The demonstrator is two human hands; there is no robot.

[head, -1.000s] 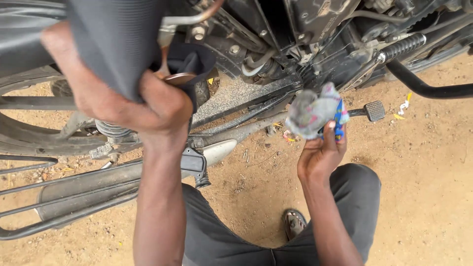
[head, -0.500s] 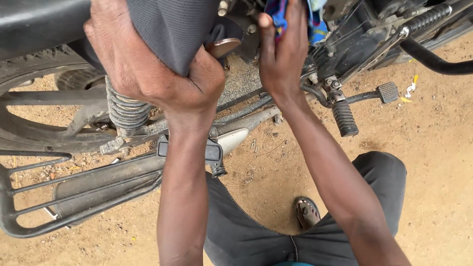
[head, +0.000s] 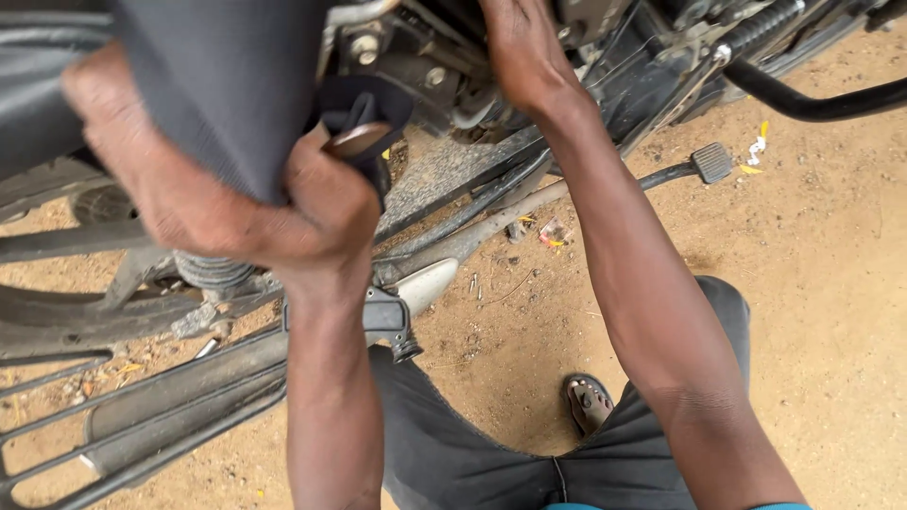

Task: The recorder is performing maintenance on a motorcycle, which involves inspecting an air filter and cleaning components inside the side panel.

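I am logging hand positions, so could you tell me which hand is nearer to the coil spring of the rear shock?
Left. The left hand grips the dark seat cover right above the coil spring; the right hand reaches into the engine area, far to the side.

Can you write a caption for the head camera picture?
Left hand grips a motorcycle's dark seat while the right hand reaches into the engine area.

**Soft daylight, close-range blur**

Even, diffuse daylight fills the view; the sandy ground (head: 812, 283) is bright, with only faint, soft-edged shadows. The left hand (head: 236, 203) and the dark seat cover (head: 227, 85) nearest the lens are smeared (motion or focus, cannot tell). The brake pedal (head: 710, 161) appears sharp. No glare.
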